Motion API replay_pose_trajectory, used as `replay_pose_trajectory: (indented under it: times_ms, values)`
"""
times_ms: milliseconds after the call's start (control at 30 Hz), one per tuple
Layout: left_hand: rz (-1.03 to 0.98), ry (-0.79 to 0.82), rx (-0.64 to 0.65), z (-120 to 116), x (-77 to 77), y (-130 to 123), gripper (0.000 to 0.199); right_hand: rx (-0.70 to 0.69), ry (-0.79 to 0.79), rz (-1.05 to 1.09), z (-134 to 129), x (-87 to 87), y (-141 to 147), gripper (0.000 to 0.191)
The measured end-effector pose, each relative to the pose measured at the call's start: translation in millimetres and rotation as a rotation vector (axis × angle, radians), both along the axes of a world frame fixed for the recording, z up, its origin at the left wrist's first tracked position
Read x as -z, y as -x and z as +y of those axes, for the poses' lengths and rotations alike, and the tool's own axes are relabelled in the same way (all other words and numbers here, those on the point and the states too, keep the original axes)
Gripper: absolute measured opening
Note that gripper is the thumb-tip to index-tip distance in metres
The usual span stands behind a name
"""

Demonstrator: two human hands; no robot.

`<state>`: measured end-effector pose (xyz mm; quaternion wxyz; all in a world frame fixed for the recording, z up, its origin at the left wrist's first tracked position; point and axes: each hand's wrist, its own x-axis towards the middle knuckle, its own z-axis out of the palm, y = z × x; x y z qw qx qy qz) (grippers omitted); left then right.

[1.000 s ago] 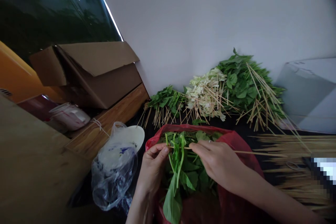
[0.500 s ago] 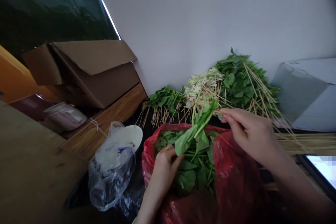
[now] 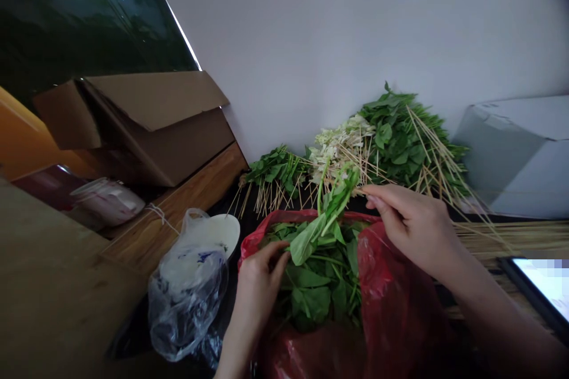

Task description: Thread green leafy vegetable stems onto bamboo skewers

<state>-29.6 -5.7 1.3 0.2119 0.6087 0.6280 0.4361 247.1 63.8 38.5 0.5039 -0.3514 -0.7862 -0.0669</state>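
At the far left, a whitish tub [image 3: 109,200] is standing in front of an open cardboard box [image 3: 155,142], whose flaps are sticking out. A wooden board [image 3: 186,204] is slanting along the box's near side, and just right of it a clear plastic bag [image 3: 186,296] is lying crumpled against a white dish [image 3: 229,231]. Next, the left hand [image 3: 256,284] is reaching over the near left part of a red plastic bag [image 3: 391,296]; its thumb and forefinger are standing close to each other beside a leaf tip, and I cannot tell whether the fingers are gripping anything. Behind, a small pile of skewered leaves [image 3: 278,169] is resting on the dark surface by the wall. Loose leaves [image 3: 311,302] are filling the mouth of the red bag, and above them a skewer of greens [image 3: 329,213] is hanging, its leaf drooping toward the left hand. Pale skewered vegetables [image 3: 335,145] are lying farther back, touching a taller green heap [image 3: 400,139] with sticks fanning out. The right hand [image 3: 415,222] is holding the skewer's stick end, fingers clamped on it. Bare sticks [image 3: 498,234] are lying beyond the right forearm, below a white box [image 3: 515,157], and a lit phone [image 3: 540,290] is resting nearest the right edge.
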Motion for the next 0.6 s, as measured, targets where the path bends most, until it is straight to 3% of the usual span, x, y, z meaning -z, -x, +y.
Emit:
replay_pose_trajectory:
  times_ms: [167,367,600]
  values:
    - [-0.099,-0.067,-0.074,1.0,4.6,8.3,0.008,-0.012,0.024,-0.007,-0.9,1.6,1.9,0.023]
    - [-0.483,-0.030,-0.056,-3.1,11.3,5.2,0.018,-0.020,0.041,-0.015,-2.3,2.9,3.1,0.024]
    - [-0.805,-0.054,0.009,-1.9,12.9,6.0,0.023,-0.223,0.129,-0.147,-10.0,4.0,14.5,0.029]
